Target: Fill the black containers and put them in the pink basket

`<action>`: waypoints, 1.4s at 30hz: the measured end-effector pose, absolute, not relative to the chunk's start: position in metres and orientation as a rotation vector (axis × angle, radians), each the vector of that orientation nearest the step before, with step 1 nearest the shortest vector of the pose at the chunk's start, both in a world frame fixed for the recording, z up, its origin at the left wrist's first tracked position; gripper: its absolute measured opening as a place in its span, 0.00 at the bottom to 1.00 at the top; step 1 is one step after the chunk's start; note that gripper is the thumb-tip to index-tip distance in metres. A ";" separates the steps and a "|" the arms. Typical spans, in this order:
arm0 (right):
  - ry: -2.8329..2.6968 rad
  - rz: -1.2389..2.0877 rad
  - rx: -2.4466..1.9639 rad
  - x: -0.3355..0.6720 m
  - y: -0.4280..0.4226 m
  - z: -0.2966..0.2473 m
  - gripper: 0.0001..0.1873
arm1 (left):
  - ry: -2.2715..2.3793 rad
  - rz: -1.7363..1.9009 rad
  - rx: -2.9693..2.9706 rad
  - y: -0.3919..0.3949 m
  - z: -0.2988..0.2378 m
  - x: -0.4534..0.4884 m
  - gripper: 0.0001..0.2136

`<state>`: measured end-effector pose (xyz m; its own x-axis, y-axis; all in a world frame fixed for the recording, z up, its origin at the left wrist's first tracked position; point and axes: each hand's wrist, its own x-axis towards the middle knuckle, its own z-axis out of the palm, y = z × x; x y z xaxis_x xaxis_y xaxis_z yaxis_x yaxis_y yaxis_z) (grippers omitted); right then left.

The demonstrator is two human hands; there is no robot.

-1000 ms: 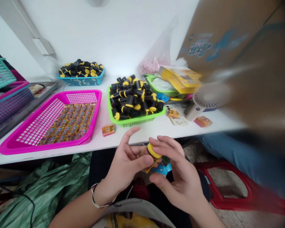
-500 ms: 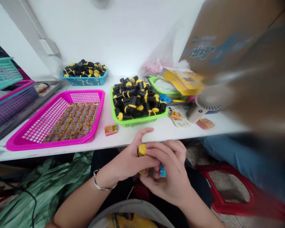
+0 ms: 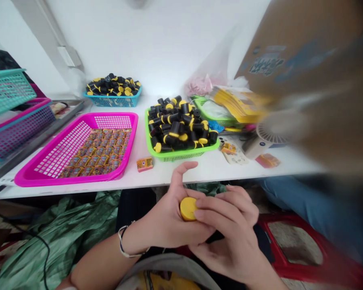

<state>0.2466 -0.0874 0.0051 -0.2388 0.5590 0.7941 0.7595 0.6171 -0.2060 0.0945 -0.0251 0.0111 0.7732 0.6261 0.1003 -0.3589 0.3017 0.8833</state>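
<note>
Above my lap, in front of the table edge, my left hand (image 3: 175, 217) wraps round a small canister with a yellow cap (image 3: 188, 208). The cap faces up toward me, while the body is hidden in the palm. My left forefinger sticks out, away from the canister. Bent fingers of my right hand (image 3: 230, 225) press against the cap's right side. Beyond my hands a green basket (image 3: 187, 155) is heaped with black canisters with yellow caps (image 3: 177, 127). A small stack of printed orange labels (image 3: 144, 164) lies to its left.
At left stands a pink basket (image 3: 69, 182) with rows of labelled canisters (image 3: 98, 153). Behind it is a blue basket (image 3: 111, 101) of black canisters. A small fan (image 3: 260, 141), yellow packets (image 3: 238, 104) and a cardboard box (image 3: 290, 52) are at right. Someone's blue-clad leg (image 3: 290, 201) is by a red stool (image 3: 278, 262).
The canister has turned so that its cap faces me and its yellow label is now hidden. My hands have moved slightly lower, and the right fingers have shifted on the cap. The view moved slightly.
</note>
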 end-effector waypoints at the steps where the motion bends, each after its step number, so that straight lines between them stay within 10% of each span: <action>1: -1.939 -0.307 -1.051 0.248 -0.087 0.006 0.17 | 0.314 0.707 1.121 -0.026 0.012 0.095 0.49; 15: -2.115 -0.385 -0.936 0.249 -0.085 0.011 0.11 | 0.413 1.013 1.513 -0.043 0.002 0.090 0.44; 23: -2.040 -0.440 -1.052 0.241 -0.075 0.001 0.16 | 0.975 0.788 2.063 -0.010 0.050 0.019 0.07; 42: -1.982 -0.290 -1.247 0.306 -0.025 -0.021 0.10 | 1.793 0.092 2.209 0.096 0.052 -0.080 0.22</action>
<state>0.3064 -0.0247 -0.0208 -0.2322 0.6725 0.7028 0.8455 0.4967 -0.1959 -0.0803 0.0960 0.0522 0.2216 0.9659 -0.1340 0.9470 -0.1804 0.2659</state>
